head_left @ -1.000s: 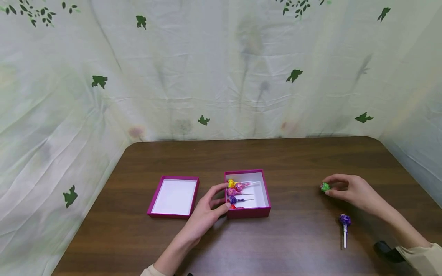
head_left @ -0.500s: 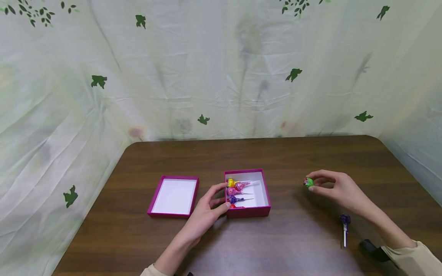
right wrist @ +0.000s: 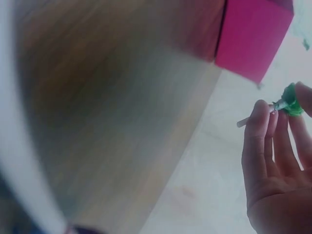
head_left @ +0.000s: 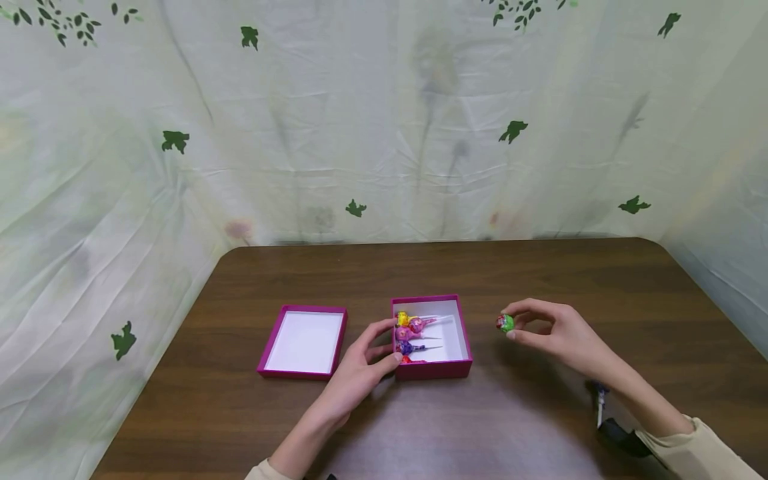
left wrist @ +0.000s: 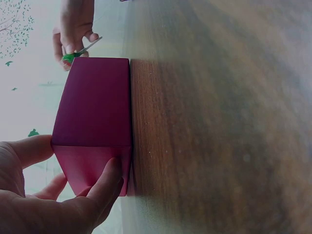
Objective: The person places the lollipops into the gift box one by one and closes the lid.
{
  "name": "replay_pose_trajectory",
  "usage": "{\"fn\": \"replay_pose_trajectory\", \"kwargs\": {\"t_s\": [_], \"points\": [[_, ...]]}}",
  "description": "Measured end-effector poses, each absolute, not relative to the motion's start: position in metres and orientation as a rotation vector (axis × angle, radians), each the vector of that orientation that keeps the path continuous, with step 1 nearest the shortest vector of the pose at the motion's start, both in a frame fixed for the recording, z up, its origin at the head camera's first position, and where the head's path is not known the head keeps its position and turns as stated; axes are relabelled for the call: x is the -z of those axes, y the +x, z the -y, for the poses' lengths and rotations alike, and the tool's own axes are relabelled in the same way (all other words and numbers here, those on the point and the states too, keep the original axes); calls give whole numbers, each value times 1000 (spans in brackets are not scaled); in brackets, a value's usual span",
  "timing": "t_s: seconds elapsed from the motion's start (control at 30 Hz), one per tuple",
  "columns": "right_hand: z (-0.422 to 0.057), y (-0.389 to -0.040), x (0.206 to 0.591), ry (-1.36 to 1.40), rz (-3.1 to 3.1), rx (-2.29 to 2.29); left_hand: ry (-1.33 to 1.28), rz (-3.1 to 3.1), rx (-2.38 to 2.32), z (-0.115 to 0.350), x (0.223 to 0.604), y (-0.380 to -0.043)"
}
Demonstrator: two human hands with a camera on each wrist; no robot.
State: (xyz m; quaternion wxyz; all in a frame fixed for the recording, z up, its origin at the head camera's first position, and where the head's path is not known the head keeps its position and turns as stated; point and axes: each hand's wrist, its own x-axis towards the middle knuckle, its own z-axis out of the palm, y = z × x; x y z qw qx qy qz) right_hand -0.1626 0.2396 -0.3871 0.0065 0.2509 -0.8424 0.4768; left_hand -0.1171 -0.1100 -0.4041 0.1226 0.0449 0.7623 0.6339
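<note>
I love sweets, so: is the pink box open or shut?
Open. The lid lies apart on the table, and lollipops show inside the box.

The right hand [head_left: 555, 333], pinching a green lollipop [head_left: 506, 323], is now closer to the magenta box [head_left: 433, 370], its forearm [head_left: 645, 393] partly covering the lone purple lollipop [head_left: 601, 403].

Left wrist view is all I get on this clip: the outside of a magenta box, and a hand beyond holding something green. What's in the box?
Observer: Several wrapped lollipops lie in the box, their visible sticks pointing right.
Operator: What colours are they?
Observer: Yellow, pink, purple and red.
Operator: Any lid nearby?
Observer: Yes, a lid lies on the table to the left of the box, white inside facing up.
</note>
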Motion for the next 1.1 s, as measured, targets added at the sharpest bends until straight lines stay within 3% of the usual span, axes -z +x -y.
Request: {"fn": "replay_pose_trajectory", "kwargs": {"t_s": [0.6, 1.1], "points": [[-193, -155, 367, 810, 2518, -1681, 126, -2224, -1860, 110, 403, -116], [-157, -169, 365, 976, 2465, -1782, 136, -2225, -1864, 109, 403, -116]]}}
